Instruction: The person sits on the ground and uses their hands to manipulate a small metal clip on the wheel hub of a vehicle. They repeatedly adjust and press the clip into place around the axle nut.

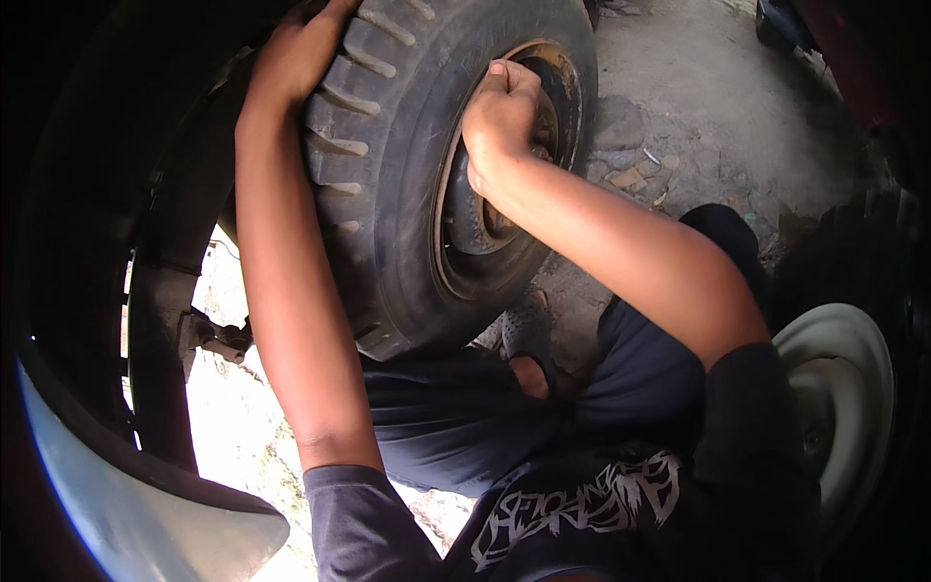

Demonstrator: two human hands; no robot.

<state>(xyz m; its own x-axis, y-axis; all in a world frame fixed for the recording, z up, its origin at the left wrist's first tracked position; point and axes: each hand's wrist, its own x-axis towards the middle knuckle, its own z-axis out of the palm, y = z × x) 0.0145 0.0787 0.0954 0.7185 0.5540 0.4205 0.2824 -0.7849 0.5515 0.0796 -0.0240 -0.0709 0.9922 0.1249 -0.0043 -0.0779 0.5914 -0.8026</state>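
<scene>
A large black tyre (388, 184) with a chunky tread stands upright in front of me, its rusty steel wheel (465, 218) facing right. My left hand (296, 53) lies along the top of the tread at the upper edge of the view; its fingertips are mostly out of sight. My right hand (499, 116) is at the rim with fingers curled and pressed together; what they grip, if anything, is hidden behind them. The hub shows partly beside that hand.
A dark mudguard with pale body panel (155, 504) curves along my left, over a metal linkage (218, 335). A pale wheel (834, 388) with a black tyre is on my right. Rubble (640, 170) lies on the dusty ground, and my sandalled foot (529, 339) is below the tyre.
</scene>
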